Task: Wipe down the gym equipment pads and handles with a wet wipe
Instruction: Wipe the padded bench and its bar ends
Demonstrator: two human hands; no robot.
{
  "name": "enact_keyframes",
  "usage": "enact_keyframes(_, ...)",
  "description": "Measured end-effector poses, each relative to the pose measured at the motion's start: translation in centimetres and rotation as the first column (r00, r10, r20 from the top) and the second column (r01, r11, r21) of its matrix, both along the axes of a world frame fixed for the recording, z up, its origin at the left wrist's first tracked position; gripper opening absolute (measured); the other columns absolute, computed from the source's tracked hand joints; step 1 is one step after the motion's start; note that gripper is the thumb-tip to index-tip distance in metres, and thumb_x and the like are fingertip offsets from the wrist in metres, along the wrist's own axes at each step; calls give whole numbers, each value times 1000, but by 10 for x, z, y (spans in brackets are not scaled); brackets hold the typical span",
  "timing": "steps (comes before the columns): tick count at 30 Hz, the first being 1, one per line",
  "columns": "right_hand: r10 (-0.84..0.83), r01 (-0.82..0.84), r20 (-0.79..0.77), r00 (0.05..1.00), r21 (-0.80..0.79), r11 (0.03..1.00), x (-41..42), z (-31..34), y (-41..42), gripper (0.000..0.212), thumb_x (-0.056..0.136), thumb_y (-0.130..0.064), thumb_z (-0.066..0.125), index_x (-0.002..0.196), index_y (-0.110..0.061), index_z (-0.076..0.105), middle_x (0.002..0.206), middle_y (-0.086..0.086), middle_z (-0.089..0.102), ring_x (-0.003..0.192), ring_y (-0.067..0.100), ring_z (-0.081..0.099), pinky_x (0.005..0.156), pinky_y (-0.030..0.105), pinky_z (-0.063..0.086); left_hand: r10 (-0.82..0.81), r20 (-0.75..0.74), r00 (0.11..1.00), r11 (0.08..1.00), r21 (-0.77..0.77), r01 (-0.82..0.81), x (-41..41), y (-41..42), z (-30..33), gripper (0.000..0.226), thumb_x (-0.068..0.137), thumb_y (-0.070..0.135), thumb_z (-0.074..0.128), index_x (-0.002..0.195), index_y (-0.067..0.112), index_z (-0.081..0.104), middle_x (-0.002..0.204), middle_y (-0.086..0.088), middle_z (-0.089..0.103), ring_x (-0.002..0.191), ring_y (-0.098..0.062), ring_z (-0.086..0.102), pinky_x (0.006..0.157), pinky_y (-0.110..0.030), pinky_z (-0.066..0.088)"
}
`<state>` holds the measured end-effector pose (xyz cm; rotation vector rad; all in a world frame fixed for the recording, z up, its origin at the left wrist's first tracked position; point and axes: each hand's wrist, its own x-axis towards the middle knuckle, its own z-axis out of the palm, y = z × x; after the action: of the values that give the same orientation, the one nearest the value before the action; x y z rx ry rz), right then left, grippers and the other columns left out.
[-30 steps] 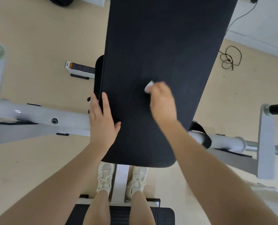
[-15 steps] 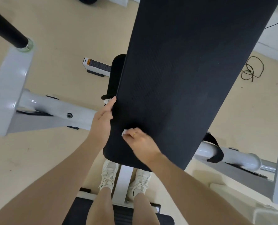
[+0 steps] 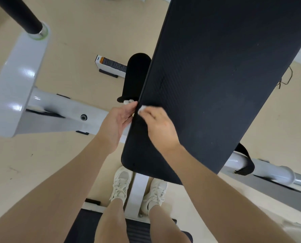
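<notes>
**Wiping the left edge of the pad**

While your right hand [image 3: 159, 128] pinches the wet wipe [image 3: 142, 108] in closed fingers at the left edge of the black pad [image 3: 216, 76], your left hand [image 3: 117, 120] curls around that edge, touching it. Next, rub along the edge, pressing down.

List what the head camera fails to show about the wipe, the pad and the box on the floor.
- Wet wipe: mostly hidden under the right hand; only a white corner shows.
- Black pad: far end cut off by the top edge.
- Box: print too small to read, right end hidden behind a black roller.
</notes>
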<state>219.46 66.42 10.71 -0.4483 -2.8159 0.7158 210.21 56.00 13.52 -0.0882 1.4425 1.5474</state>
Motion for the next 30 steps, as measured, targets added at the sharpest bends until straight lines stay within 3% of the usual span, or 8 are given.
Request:
enact_keyframes(3,281,-295,117,953,136,946,46,-21,-35,34,58,-1,75,92,-4,71,92,7,68,74,23,64,54,25,55,-37,-7,999,999,21,37,8,-1,-1,47,95,15,23,141,11,35,143,3,42,134,-9,36,116,-29,21)
enact_keyframes(6,384,-445,318,867,144,884,78,-33,-61,45,45,-9,82,89,-13,73,94,0,69,74,14,63,65,19,54,-58,-22,998,997,58,59,15,-9,-1,52,93,19,22,144,10,29,149,3,35,132,-5,33,116,-26,20)
enact_keyframes(11,232,-259,184,955,141,955,51,-12,-43,40,69,-3,38,92,-3,70,81,10,63,68,27,60,45,28,52,-112,-61,992,993,-34,110,31,-25,-1,37,85,32,33,116,37,53,127,19,53,129,-3,40,115,-30,21)
enact_keyframes(16,-146,142,13,989,167,976,4,21,20,35,75,16,56,107,3,61,100,20,61,85,35,56,62,39,54,-124,-58,991,989,-90,118,46,-31,-2,44,99,30,25,141,27,32,141,14,38,137,-4,27,113,-25,17)
enact_keyframes(19,-113,116,-31,993,143,983,5,2,8,43,66,17,64,105,1,64,98,17,64,82,34,60,61,35,56,-118,-90,989,989,-96,109,49,-31,-7,39,98,27,24,132,36,42,124,25,50,122,6,41,101,-15,27)
enact_keyframes(23,175,-182,68,982,107,978,67,-46,-70,36,60,6,65,94,-4,70,88,9,69,71,26,63,47,25,53,-113,-142,983,992,-69,104,54,-32,-20,38,98,21,21,104,40,54,90,36,65,91,22,56,73,0,42)
enact_keyframes(27,314,-336,336,888,9,942,123,-66,-108,25,56,-2,67,79,-10,70,85,3,67,75,17,60,51,23,53,-158,-179,971,987,-57,150,53,-35,-31,44,98,20,24,131,40,44,132,28,49,123,11,40,102,-16,32)
enact_keyframes(30,168,-160,184,969,-58,985,114,-38,-74,31,74,-5,43,92,-8,69,90,5,65,79,22,60,54,25,54,-197,-230,953,973,-163,162,52,-35,-32,60,87,12,33,144,32,31,148,16,36,135,0,32,115,-29,24)
